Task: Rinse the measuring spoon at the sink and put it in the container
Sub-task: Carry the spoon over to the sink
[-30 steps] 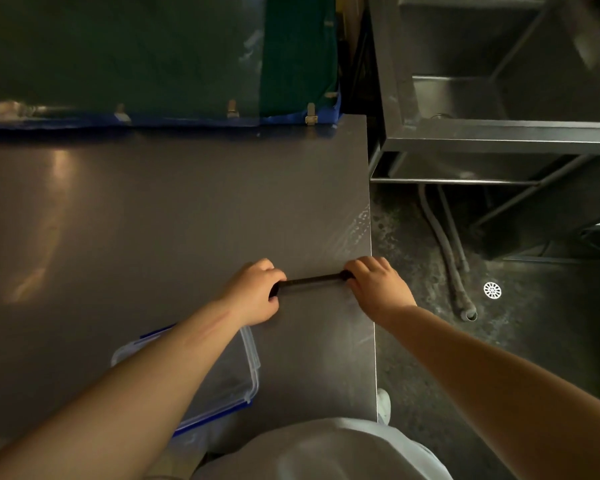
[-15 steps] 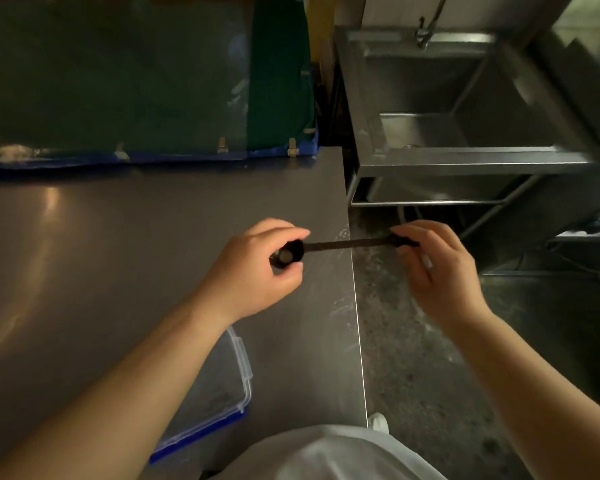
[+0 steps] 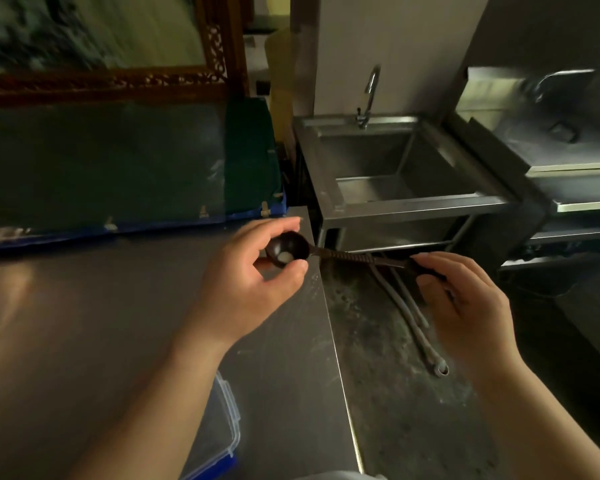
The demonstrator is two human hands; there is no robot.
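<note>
Seven entries, largest first.

- Counter (image 3: 84,323): steel, fills the left of my view. I stand at its right edge, so the spoon hangs partly past that edge, over the floor.
- Sink (image 3: 413,204): steel basin ahead and right, apart from the counter, basin bare. Half a second ago I saw less of its surround; now the wall above shows, so my head has lifted toward it.
- Box (image 3: 222,431): clear container with blue rim, low on the counter under my left forearm; the spoon's final stop, I judge. It sits lower in view than before.
- Left hand (image 3: 246,282): thumb and fingertips pinch the spoon's bowl, steadying it level. It held the bowl the same way earlier, only lower.
- Right hand (image 3: 465,303): fingertips pinch the handle end, other fingers loosely curled. I judge this hand will carry the spoon to the water.
- Spoon (image 3: 347,255): dark, ribbed handle, held between both hands, well short of the sink; some pale residue in the bowl, hence the rinse. Not yet rinsed.
- Tap (image 3: 369,95): curved spout at the sink's back rim, no water visible. It is fully in view now, cut off before.
</note>
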